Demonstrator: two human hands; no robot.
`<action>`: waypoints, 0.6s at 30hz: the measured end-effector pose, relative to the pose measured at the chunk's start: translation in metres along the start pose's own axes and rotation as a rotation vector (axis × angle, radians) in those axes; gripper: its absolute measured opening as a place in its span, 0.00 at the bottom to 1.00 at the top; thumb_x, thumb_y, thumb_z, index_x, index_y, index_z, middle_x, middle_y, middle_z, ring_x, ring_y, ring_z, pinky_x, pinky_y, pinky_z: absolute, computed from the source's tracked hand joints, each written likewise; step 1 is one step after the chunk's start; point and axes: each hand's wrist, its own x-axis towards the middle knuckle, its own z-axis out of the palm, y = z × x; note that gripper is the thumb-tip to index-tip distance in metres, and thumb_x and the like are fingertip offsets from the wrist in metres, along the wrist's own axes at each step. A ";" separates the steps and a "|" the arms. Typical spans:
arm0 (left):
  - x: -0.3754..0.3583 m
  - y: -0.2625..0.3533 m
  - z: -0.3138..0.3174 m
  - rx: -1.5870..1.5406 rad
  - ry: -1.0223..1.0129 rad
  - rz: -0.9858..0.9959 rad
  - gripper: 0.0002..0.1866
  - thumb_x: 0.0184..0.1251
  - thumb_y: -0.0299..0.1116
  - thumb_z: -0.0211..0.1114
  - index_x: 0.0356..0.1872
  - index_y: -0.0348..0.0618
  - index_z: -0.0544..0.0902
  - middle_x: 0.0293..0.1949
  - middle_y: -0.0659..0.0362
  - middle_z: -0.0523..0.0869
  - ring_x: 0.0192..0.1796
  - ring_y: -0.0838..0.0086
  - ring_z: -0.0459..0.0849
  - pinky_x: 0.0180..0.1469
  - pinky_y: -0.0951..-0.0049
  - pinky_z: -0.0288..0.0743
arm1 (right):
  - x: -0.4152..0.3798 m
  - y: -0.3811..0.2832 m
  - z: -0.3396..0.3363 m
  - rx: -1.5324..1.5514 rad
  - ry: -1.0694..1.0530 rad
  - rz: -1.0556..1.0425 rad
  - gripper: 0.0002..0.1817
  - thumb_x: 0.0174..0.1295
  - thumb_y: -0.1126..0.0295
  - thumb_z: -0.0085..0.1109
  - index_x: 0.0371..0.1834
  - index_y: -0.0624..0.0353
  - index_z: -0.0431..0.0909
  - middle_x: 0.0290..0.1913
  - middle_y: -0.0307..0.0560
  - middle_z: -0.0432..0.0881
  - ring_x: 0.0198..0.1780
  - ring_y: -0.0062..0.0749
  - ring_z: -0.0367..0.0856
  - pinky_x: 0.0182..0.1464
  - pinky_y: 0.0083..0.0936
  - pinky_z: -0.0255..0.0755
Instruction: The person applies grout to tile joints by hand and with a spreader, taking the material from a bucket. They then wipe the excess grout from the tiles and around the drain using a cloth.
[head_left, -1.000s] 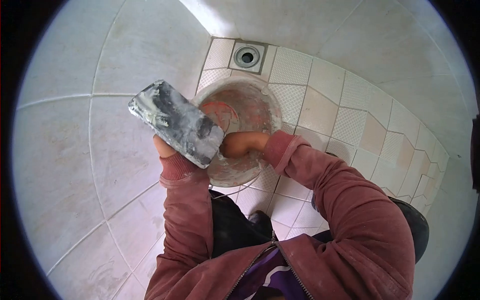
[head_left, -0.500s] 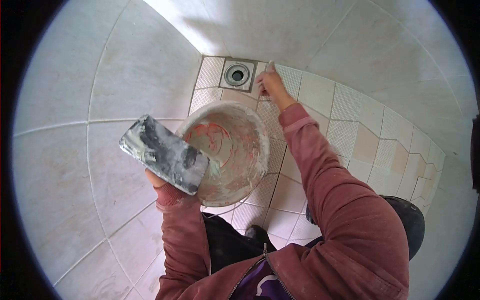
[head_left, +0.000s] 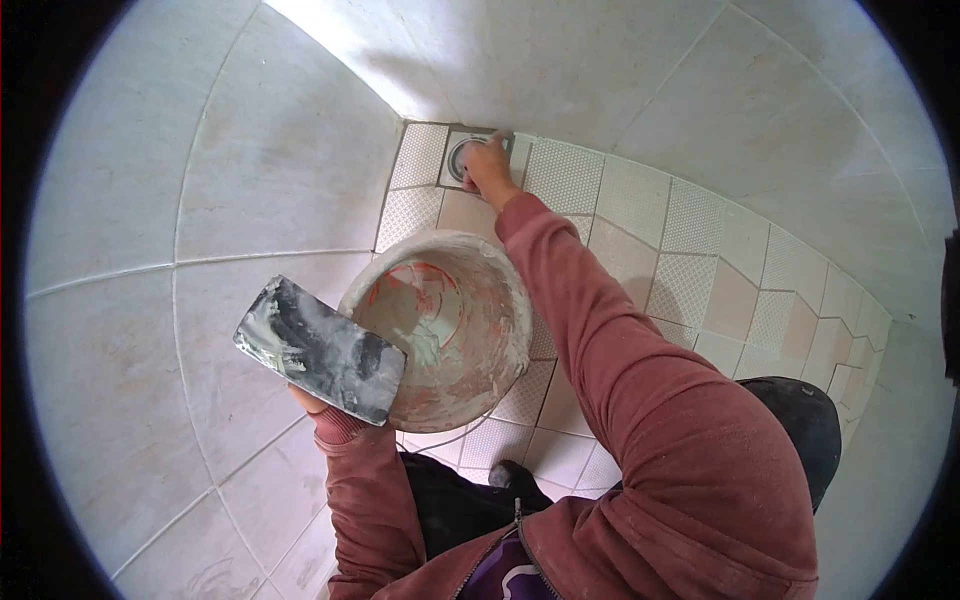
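Observation:
My left hand (head_left: 306, 398) is mostly hidden beneath a black rectangular float (head_left: 325, 350), which it holds from below. Pale paste is smeared over the float's face, thickest at the left end. At the far corner, my right hand (head_left: 488, 168) is over the right part of a square floor drain (head_left: 455, 165), its fingers curled down and its thumb toward the wall. Whatever may be between those fingertips is hidden. Between my arms stands a round bucket (head_left: 516, 310), its inside coated with dried paste and showing reddish marks. The float's right end overlaps the bucket's left rim.
Large grey wall tiles (head_left: 300, 120) close in on the left and far sides. The floor (head_left: 625, 255) has small patterned and plain tiles in beige and white. My dark shoe (head_left: 800, 420) is at the right, and the bucket's thin wire handle hangs at its near side.
My right hand has moved left, from beside the drain onto its right part, with the fingers curled lower. The float and bucket appear slightly lower in view.

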 end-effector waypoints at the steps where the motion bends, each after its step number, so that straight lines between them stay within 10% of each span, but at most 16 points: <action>1: -0.001 0.002 0.004 -0.086 0.031 -0.035 0.25 0.65 0.55 0.50 0.53 0.46 0.73 0.44 0.57 0.80 0.45 0.64 0.80 0.46 0.61 0.78 | -0.014 -0.012 -0.005 0.126 0.130 0.028 0.44 0.55 0.72 0.46 0.64 0.85 0.28 0.18 0.57 0.77 0.15 0.38 0.77 0.17 0.31 0.72; 4: 0.004 -0.002 -0.014 -0.050 0.027 -0.026 0.26 0.65 0.56 0.50 0.54 0.47 0.73 0.46 0.56 0.80 0.46 0.62 0.80 0.48 0.59 0.76 | -0.016 -0.010 -0.018 0.254 0.359 0.079 0.48 0.51 0.74 0.48 0.68 0.74 0.25 0.21 0.51 0.75 0.13 0.36 0.72 0.14 0.33 0.67; 12: 0.002 -0.001 -0.015 -0.075 -0.056 -0.067 0.28 0.65 0.56 0.50 0.56 0.46 0.72 0.49 0.55 0.79 0.49 0.61 0.79 0.51 0.58 0.75 | -0.007 0.004 -0.011 0.171 0.099 0.028 0.45 0.56 0.70 0.47 0.66 0.79 0.26 0.24 0.61 0.79 0.14 0.42 0.76 0.17 0.33 0.72; 14: 0.002 0.000 -0.015 -0.145 -0.060 -0.090 0.28 0.64 0.56 0.50 0.56 0.46 0.72 0.49 0.55 0.79 0.49 0.61 0.79 0.51 0.58 0.75 | 0.003 0.020 -0.018 0.126 0.488 -0.044 0.45 0.56 0.68 0.47 0.68 0.76 0.29 0.26 0.64 0.79 0.14 0.43 0.76 0.21 0.34 0.74; 16: 0.004 -0.003 -0.019 -0.127 -0.044 -0.069 0.28 0.65 0.55 0.50 0.56 0.44 0.72 0.49 0.54 0.79 0.49 0.61 0.79 0.51 0.58 0.75 | -0.005 0.003 -0.028 0.139 0.426 0.048 0.46 0.56 0.67 0.48 0.67 0.77 0.29 0.23 0.62 0.79 0.14 0.43 0.77 0.25 0.32 0.75; 18: -0.003 -0.003 -0.009 -0.156 -0.071 -0.060 0.28 0.65 0.55 0.50 0.56 0.43 0.72 0.49 0.53 0.79 0.49 0.60 0.79 0.51 0.57 0.75 | 0.025 0.025 -0.024 -0.002 -0.014 0.055 0.33 0.55 0.69 0.49 0.61 0.81 0.54 0.18 0.58 0.78 0.14 0.42 0.77 0.25 0.31 0.75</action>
